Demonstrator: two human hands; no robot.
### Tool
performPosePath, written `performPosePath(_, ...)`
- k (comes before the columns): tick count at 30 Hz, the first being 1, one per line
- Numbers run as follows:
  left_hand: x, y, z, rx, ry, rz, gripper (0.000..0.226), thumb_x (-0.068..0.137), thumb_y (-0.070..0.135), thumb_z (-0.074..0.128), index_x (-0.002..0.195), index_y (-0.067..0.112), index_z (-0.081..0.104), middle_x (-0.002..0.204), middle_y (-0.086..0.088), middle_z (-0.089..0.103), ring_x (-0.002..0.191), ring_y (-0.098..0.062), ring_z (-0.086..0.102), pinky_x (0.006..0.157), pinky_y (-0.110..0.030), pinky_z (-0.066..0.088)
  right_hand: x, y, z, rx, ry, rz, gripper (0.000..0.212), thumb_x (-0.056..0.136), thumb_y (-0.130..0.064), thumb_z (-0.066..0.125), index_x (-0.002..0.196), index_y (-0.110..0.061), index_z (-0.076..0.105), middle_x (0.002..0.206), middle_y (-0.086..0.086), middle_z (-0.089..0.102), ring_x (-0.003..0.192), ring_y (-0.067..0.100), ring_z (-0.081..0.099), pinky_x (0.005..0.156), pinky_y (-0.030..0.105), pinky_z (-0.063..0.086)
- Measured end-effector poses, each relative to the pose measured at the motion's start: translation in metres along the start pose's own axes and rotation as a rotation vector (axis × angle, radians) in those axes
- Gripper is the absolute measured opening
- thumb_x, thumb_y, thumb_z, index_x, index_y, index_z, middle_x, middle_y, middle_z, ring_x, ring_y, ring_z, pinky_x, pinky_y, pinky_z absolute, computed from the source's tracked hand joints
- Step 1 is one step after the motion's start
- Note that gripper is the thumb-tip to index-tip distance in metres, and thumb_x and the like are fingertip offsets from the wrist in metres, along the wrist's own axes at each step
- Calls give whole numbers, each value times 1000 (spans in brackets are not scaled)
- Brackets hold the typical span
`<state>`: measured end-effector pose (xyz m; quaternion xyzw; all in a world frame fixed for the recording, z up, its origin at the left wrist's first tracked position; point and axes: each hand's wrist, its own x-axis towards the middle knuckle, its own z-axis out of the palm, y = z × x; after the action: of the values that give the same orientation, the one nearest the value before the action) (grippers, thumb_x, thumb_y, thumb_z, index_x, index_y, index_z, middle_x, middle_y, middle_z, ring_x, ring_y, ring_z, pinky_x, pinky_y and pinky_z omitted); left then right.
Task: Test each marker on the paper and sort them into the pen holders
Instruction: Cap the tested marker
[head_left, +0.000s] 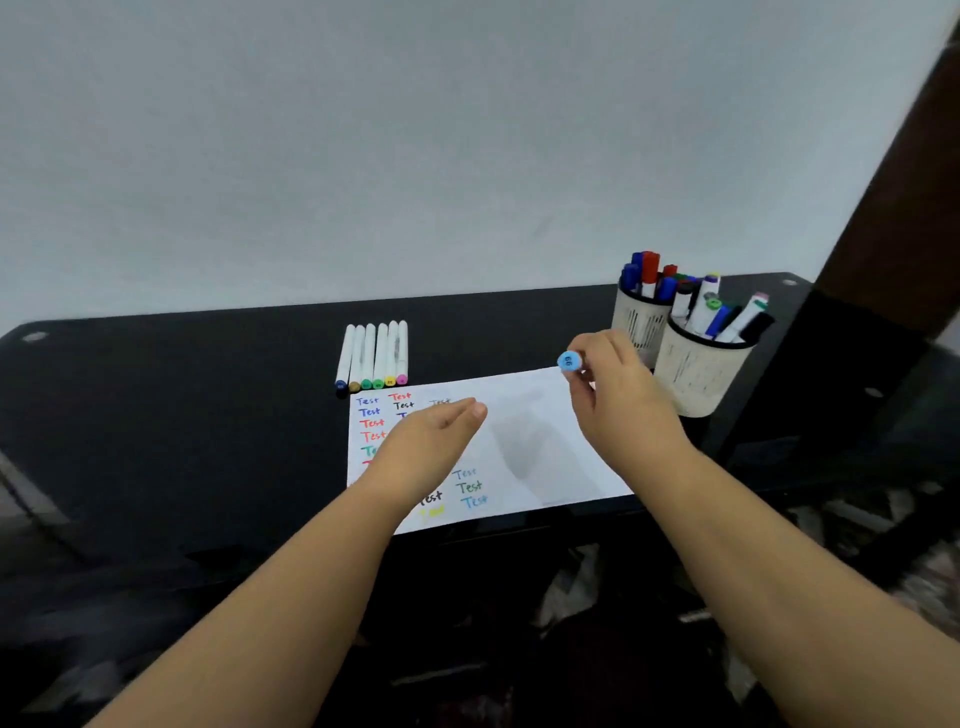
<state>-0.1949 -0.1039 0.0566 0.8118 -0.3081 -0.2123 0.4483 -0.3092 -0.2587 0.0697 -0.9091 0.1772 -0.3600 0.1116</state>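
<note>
Blue-capped marker (570, 360) in right hand (618, 395) (over paper (535, 441))

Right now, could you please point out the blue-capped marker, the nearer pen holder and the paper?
blue-capped marker (569, 360), head view, cap end.
nearer pen holder (696, 371), head view, front wall.
paper (524, 415), head view, blank middle.

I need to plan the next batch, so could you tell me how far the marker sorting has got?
Done: the paper carries many coloured "Test" marks, and both pen holders, back and front, already hold markers. In hand: the right hand holds a light-blue-capped marker; the left hand is open over the paper. Left: six white markers lie in a row.
</note>
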Motion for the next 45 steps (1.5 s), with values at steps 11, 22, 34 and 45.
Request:
performPosePath(11,96,0,73,597,-216,152,67,95,51,38,150,21,13,158,8,3,144,-9,1,115,-31,8,24,76,-47,84,132,242,15,99,-12,44,111,-6,51,99,0,50,82,15,50,60,9,37)
performPosePath(22,116,-25,87,702,-197,205,71,93,59,34,150,23,13,157,12,2,144,-9,2,116,-29,6,50,116,-33,-65,44,344,17,98,-17,47,109,-4,49,77,-6,42,70,13,41,53,15,28)
performPosePath(34,111,-22,85,671,-201,201,67,94,56,34,150,25,13,157,14,1,144,-7,2,115,-27,5,78,120,-33,-359,-210,543,30,100,-32,41,117,-8,45,105,13,51,83,20,45,66,32,39)
performPosePath(45,113,-22,85,679,-214,188,67,95,56,33,150,26,11,157,14,-1,144,-6,0,115,-26,4,83,119,-37,-159,-121,489,29,97,-17,49,124,-13,40,103,10,58,90,28,58,71,38,49)
